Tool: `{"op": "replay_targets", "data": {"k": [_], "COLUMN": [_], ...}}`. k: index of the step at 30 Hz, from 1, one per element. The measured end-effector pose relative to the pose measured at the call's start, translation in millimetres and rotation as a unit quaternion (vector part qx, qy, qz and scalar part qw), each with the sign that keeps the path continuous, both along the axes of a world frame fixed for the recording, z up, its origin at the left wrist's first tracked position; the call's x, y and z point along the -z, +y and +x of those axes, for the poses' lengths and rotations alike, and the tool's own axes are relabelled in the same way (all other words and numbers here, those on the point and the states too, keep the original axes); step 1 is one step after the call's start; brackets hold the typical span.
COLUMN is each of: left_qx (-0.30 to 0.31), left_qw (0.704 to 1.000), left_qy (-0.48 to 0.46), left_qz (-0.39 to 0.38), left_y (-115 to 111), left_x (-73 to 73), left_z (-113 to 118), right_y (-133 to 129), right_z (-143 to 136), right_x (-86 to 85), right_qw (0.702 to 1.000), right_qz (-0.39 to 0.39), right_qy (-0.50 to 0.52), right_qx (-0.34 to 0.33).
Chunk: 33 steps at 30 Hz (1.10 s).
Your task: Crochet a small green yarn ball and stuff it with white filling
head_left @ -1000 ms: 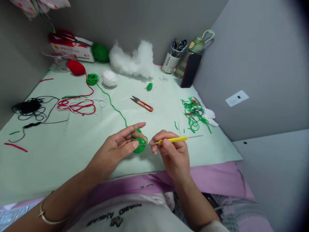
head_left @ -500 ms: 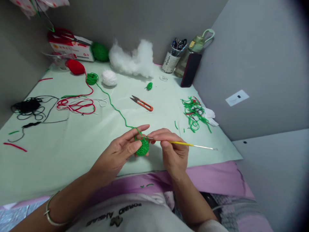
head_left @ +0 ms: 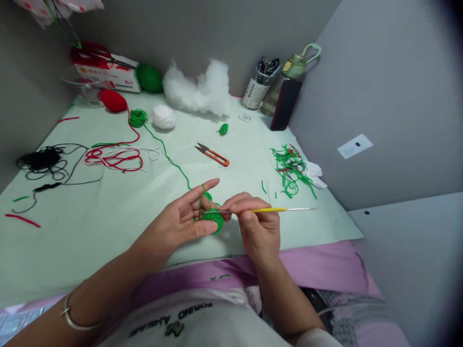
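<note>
My left hand (head_left: 184, 219) pinches a small round green crochet piece (head_left: 214, 220) between thumb and fingers. Its index finger is raised, with green yarn (head_left: 173, 163) looped over it; the strand runs back to a small green yarn bundle (head_left: 138, 117). My right hand (head_left: 257, 226) grips a crochet hook (head_left: 269, 210) by its yellow middle, much like a pen. The hook's metal tip lies at the upper edge of the piece, by the yarn. Whether it sits inside a stitch I cannot tell.
Orange thread snips (head_left: 217, 156) lie beyond my hands, with a small green piece (head_left: 224, 129) behind. Yarn scraps (head_left: 291, 168) are heaped at right. Red yarn (head_left: 115, 159) and black yarn (head_left: 41, 159) lie left. White stuffing (head_left: 198, 91), a pen cup (head_left: 256, 91) and a phone (head_left: 286, 105) stand at the back.
My left index finger has lifted a little and its thumb has slid across the front of the green piece. The hook has levelled out and shifted slightly left.
</note>
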<state>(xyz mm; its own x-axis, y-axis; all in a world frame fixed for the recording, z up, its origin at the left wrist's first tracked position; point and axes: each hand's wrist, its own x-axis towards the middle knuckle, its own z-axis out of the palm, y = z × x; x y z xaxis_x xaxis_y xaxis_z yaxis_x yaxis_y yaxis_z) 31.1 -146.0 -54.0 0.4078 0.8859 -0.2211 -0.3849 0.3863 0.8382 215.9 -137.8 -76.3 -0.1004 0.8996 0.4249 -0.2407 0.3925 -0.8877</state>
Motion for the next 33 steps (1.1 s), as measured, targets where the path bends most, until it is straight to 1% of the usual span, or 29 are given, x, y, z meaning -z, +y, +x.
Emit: {"op": "replay_targets", "data": {"k": [4, 9, 12, 14, 16, 18, 20, 23, 26, 29, 33], "left_qx": [0.021, 0.039, 0.069, 0.079, 0.064, 0.033, 0.004, -0.009, -0.017, -0.035, -0.055], "left_qw": [0.999, 0.998, 0.996, 0.994, 0.995, 0.999, 1.000, 0.999, 0.997, 0.995, 0.993], "left_qy": [-0.025, -0.044, -0.061, -0.077, -0.070, -0.038, 0.000, 0.044, 0.067, 0.072, 0.077], "left_qz": [0.001, -0.005, -0.021, -0.026, -0.024, -0.013, 0.006, 0.029, 0.046, 0.064, 0.069], "left_y": [-1, -1, 0, 0, 1, 0, 0, 0, 1, 1, 3], "left_x": [-1.0, -0.7, 1.6, 2.5, 2.3, 1.4, 0.7, 1.5, 2.9, 2.3, -0.9], "left_z": [2, 1, -3, -4, -4, -3, -2, -3, -3, -3, -3], "right_y": [2, 6, 8, 8, 8, 6, 5, 3, 1, -3, -7], "right_z": [0, 3, 7, 10, 11, 10, 8, 4, 3, 6, 9], "right_x": [1.0, -2.0, -6.0, -8.4, -9.7, -9.3, -7.5, -3.7, -1.4, -2.0, -5.4], "right_qw": [0.998, 0.999, 0.998, 0.994, 0.990, 0.988, 0.992, 0.998, 0.999, 0.999, 0.998], "right_qz": [-0.011, -0.030, -0.059, -0.093, -0.124, -0.127, -0.098, -0.042, -0.029, -0.032, -0.019], "right_qy": [0.053, 0.037, 0.036, 0.048, 0.070, 0.084, 0.078, 0.047, 0.024, -0.001, -0.037], "right_qx": [-0.012, -0.002, 0.016, 0.014, -0.006, -0.027, -0.030, 0.002, 0.018, 0.001, -0.042]}}
